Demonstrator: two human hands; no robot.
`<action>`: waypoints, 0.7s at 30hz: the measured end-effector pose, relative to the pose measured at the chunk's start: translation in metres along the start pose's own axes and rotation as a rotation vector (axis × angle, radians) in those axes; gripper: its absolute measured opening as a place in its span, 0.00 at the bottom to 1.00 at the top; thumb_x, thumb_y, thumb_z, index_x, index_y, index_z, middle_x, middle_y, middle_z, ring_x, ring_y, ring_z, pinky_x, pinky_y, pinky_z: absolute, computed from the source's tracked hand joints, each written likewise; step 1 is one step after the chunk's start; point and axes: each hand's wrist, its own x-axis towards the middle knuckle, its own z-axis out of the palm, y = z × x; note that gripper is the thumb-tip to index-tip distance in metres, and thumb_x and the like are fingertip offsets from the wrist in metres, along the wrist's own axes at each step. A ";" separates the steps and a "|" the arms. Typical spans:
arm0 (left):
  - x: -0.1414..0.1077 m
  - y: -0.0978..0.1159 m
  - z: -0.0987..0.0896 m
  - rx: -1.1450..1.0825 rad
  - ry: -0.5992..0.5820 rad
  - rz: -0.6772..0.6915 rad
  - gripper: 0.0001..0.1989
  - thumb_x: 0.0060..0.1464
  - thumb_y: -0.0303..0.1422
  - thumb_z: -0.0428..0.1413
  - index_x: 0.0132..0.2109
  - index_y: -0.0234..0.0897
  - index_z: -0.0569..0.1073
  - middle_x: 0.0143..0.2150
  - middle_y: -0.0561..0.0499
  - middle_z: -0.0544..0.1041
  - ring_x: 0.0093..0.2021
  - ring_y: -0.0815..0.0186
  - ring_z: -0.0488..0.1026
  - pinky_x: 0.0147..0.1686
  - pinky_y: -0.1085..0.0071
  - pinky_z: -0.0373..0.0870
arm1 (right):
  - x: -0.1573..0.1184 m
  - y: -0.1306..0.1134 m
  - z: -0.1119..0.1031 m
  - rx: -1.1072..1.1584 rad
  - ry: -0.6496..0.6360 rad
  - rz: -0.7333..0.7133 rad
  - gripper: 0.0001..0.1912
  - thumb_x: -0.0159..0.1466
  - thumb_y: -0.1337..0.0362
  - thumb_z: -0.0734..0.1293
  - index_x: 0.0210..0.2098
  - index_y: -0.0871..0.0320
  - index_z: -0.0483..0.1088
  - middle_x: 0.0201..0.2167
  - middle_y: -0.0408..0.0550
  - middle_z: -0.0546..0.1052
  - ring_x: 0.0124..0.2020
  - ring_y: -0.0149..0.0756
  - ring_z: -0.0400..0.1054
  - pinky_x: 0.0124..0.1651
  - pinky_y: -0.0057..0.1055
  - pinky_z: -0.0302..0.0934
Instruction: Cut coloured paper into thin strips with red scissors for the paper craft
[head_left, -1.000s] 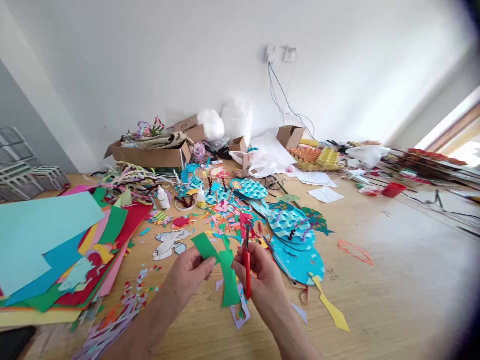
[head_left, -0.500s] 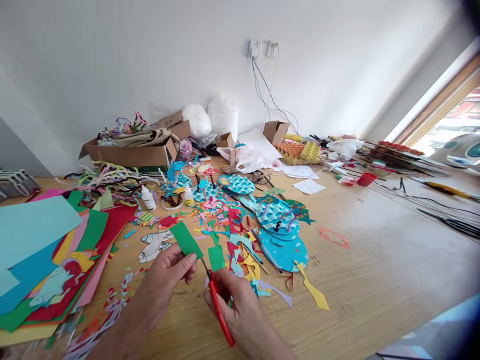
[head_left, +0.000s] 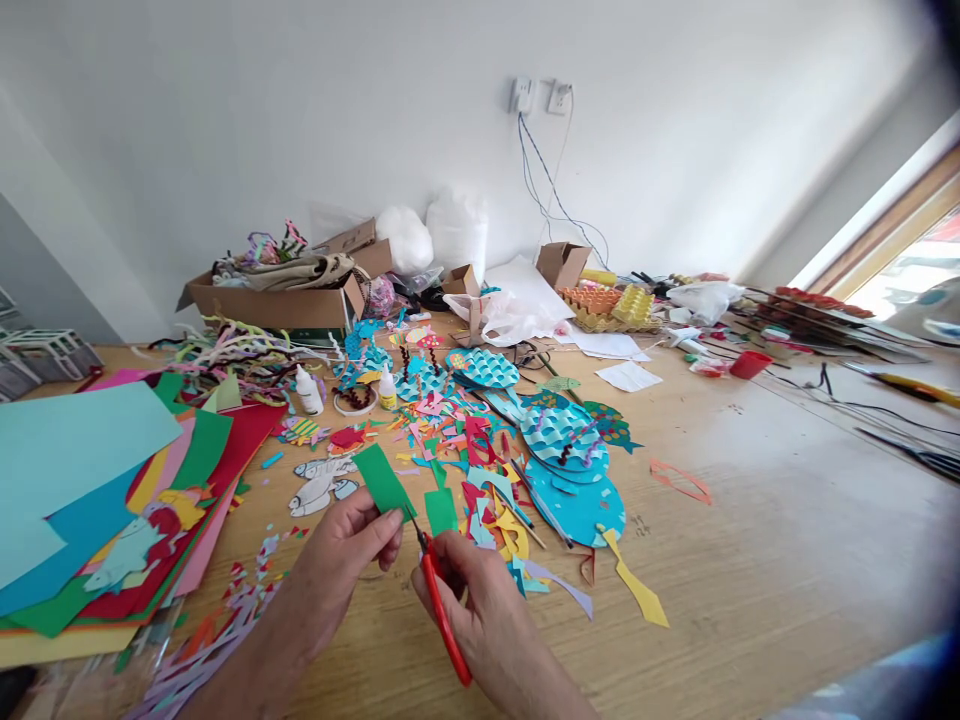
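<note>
My left hand (head_left: 351, 545) pinches a green paper strip (head_left: 382, 482) between thumb and fingers. Closed around the handles of red scissors (head_left: 448, 620), my right hand (head_left: 472, 600) sits just to the right of it. The dark scissor blades reach the lower right edge of the strip. Another green paper piece (head_left: 441, 510) lies on the table behind the scissors. White fish cut-outs (head_left: 319, 492) with drawn outlines lie beyond my left hand.
Coloured paper sheets (head_left: 82, 440) are stacked at the left. Glue bottles (head_left: 308, 391), paper scraps (head_left: 480, 440) and blue round paper pieces (head_left: 581, 500) spread over the middle. A cardboard box (head_left: 277, 305) stands by the wall; a red cup (head_left: 750, 364) is at the right.
The view has shifted slightly left, so the table's objects appear a little farther right. Both hands keep nearly the same hold on the green strip and the scissors.
</note>
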 end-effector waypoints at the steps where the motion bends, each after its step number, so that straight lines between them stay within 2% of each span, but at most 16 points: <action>1: 0.000 -0.001 0.000 -0.007 -0.003 -0.003 0.06 0.46 0.32 0.54 0.24 0.36 0.67 0.18 0.58 0.65 0.20 0.73 0.59 0.21 0.75 0.57 | 0.000 -0.001 0.000 -0.002 -0.001 0.000 0.12 0.60 0.63 0.56 0.21 0.57 0.55 0.17 0.36 0.56 0.20 0.26 0.48 0.22 0.24 0.42; 21: 0.000 -0.002 0.000 0.004 -0.012 -0.020 0.06 0.46 0.32 0.54 0.26 0.35 0.69 0.19 0.57 0.65 0.20 0.72 0.60 0.22 0.75 0.58 | 0.002 0.001 0.001 -0.018 0.020 0.002 0.11 0.59 0.64 0.57 0.20 0.58 0.55 0.16 0.36 0.56 0.20 0.26 0.48 0.21 0.23 0.42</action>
